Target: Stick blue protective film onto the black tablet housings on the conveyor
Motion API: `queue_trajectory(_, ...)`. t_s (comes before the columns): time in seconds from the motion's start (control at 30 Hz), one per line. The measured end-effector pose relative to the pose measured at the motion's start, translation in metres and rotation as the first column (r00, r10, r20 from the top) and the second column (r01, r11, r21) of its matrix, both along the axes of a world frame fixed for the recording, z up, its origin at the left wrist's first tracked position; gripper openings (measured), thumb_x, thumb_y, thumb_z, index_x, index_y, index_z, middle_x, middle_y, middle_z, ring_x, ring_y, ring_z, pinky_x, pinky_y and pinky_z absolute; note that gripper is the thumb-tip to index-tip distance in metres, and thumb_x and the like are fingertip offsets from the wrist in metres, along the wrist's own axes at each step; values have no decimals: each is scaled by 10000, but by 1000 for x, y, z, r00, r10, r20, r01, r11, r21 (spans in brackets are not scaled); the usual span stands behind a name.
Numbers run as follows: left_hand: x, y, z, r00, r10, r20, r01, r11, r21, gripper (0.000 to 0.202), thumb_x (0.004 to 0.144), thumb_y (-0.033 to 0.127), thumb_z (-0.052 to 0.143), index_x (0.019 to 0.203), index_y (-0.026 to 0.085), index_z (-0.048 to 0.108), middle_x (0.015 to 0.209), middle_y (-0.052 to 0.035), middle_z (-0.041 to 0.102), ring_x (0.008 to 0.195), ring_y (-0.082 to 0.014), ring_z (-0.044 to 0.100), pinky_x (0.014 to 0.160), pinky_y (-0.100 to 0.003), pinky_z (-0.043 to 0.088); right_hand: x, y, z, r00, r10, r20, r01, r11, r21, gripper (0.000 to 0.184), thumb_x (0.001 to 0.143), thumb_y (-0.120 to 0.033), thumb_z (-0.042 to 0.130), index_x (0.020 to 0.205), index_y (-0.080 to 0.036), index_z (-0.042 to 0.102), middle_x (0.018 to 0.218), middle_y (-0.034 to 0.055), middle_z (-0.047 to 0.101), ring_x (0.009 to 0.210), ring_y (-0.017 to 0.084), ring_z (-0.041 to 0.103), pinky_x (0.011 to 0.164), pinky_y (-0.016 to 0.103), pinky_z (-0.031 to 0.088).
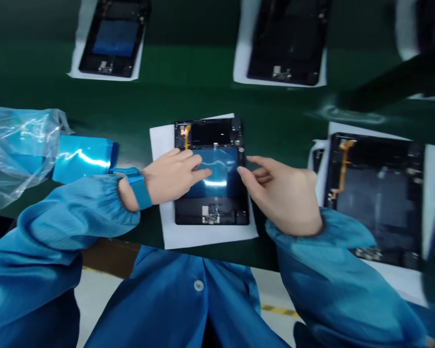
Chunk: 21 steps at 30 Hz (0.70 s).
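Observation:
An opened black tablet chassis (212,212) lies on a white sheet (199,237) on the green belt, right in front of me. A glossy blue film (221,166) covers its middle. My left hand (170,176) lies flat on the film's left part, fingers stretched out and pressing on it. My right hand (279,191) is at the chassis's right edge, its thumb and forefinger touching the film's edge there. An orange flex cable (185,135) runs down the chassis's upper left.
A stack of blue films (83,159) and a crumpled clear plastic bag (18,150) lie at the left. Another open chassis (377,193) sits at the right, and two more on white sheets (112,38) (286,43) lie further back.

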State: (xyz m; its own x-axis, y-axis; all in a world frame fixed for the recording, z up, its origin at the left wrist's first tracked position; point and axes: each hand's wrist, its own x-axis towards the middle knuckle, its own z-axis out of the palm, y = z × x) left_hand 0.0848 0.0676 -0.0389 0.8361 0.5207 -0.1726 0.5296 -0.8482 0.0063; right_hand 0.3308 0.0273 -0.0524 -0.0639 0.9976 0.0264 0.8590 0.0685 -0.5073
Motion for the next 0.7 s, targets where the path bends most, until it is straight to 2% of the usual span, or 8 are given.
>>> queue_trajectory(0.17,28,4,6,989,-36,-146,29,998,-53,611,978,126,391,1563,298,361,1188,-134,620,991,-289,642,784,-381,459,23,-4,-2,997,-72,5,72,996,58,322,901,-361,617,1094,-141,752,699,46,725,625,207,698,674,338,548)
queue_trajectory(0.27,42,5,6,982,2,-191,-15,998,-66,674,962,165,441,1588,360,284,1228,-143,617,993,-316,660,775,-403,490,25,-9,-4,999,-54,7,53,994,99,280,904,-345,616,1037,-149,765,688,43,712,602,194,673,649,326,540)
queue_trajectory(0.33,40,10,6,984,0,-176,-17,995,-94,687,946,178,477,1583,362,296,1230,-139,624,1004,-318,664,797,-418,505,19,-10,-4,1000,-3,6,2,987,162,250,928,-323,598,994,-154,769,719,50,717,621,185,665,654,318,534)
queue_trajectory(0.43,15,21,6,998,53,-26,-56,990,-132,603,943,178,468,1536,269,408,1208,-130,638,1064,-300,645,889,-431,509,-1,-4,-3,981,193,20,-193,953,232,267,978,-308,554,1006,-147,765,860,81,744,749,190,683,726,313,540)
queue_trajectory(0.5,-12,27,4,979,165,117,-153,982,-108,546,949,278,514,1486,185,473,1273,-154,613,1150,-317,604,963,-457,497,-18,3,-4,921,382,70,-388,897,212,304,1005,-329,525,1085,-141,751,968,102,741,870,212,684,805,329,536)
queue_trajectory(0.53,-25,29,3,963,213,168,-198,975,-100,583,941,381,564,1474,161,484,1337,-173,582,1200,-340,577,994,-484,487,-27,7,-5,881,461,109,-474,861,187,332,1013,-352,517,1142,-140,738,1006,111,731,916,227,675,833,342,528)
queue_trajectory(0.6,-46,29,-3,942,264,206,-242,962,-126,812,859,625,650,1486,141,465,1465,-209,497,1304,-396,508,1051,-550,457,-41,17,-7,814,546,196,-573,810,122,425,1012,-419,516,1277,-134,687,1061,130,704,963,259,652,850,369,507)
queue_trajectory(0.7,-58,25,-14,945,273,181,-239,952,-192,1122,707,831,682,1526,116,406,1564,-249,394,1426,-447,397,1127,-609,394,-53,30,-10,783,550,290,-587,808,50,598,988,-531,524,1422,-126,589,1131,160,659,977,287,617,834,382,471)
